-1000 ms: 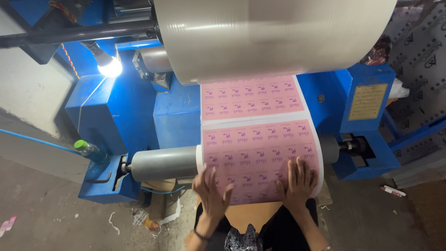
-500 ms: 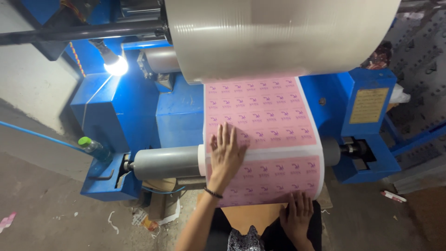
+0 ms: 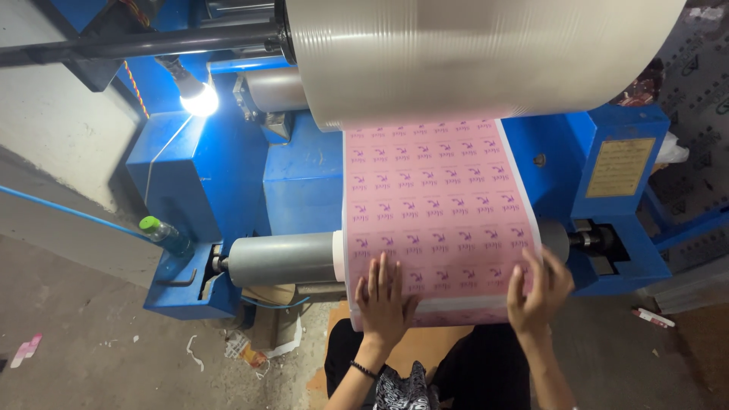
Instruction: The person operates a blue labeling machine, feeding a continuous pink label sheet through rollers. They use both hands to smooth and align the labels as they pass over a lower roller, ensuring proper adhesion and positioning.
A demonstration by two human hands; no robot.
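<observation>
A pink printed film web (image 3: 429,201) hangs from a large clear film roll (image 3: 478,53) and wraps over a grey metal roller (image 3: 277,260) on a blue machine. My left hand (image 3: 383,300) lies flat on the lower part of the pink web, fingers spread. At the web's lower right edge, my right hand (image 3: 538,292) presses with its fingers curled around the side. Both hands rest on the film near the roller; neither lifts it away.
The blue machine frame (image 3: 205,182) carries a lit bulb (image 3: 199,99), a brass-coloured plate (image 3: 623,167) and a green-capped bottle (image 3: 163,235). Scraps of paper (image 3: 250,353) lie on the concrete floor below. A brown board (image 3: 425,345) sits under the roller.
My left hand slid down the web from the middle to the lower part. My right hand rose from below the web to its lower right edge.
</observation>
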